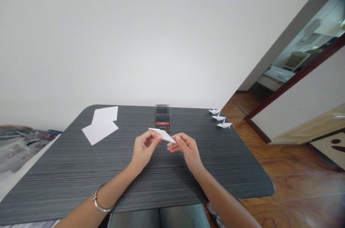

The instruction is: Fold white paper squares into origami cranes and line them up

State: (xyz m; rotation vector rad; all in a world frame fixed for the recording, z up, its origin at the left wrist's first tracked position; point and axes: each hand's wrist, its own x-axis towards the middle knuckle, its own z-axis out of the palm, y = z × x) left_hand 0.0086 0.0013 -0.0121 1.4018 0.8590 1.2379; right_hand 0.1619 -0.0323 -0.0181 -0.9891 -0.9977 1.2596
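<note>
Both my hands hold one folded piece of white paper (162,134), a long narrow pointed shape, just above the dark striped table (81,170). My left hand (143,150) pinches its left part between thumb and fingers. My right hand (185,147) pinches its right tip. A silver bangle (100,203) circles my left wrist.
A phone (162,119) with a red button on its screen lies just beyond the hands. Two white paper sheets (101,124) lie at the table's far left. Three small folded paper cranes (219,117) stand along the far right edge. Wooden floor and a doorway are to the right.
</note>
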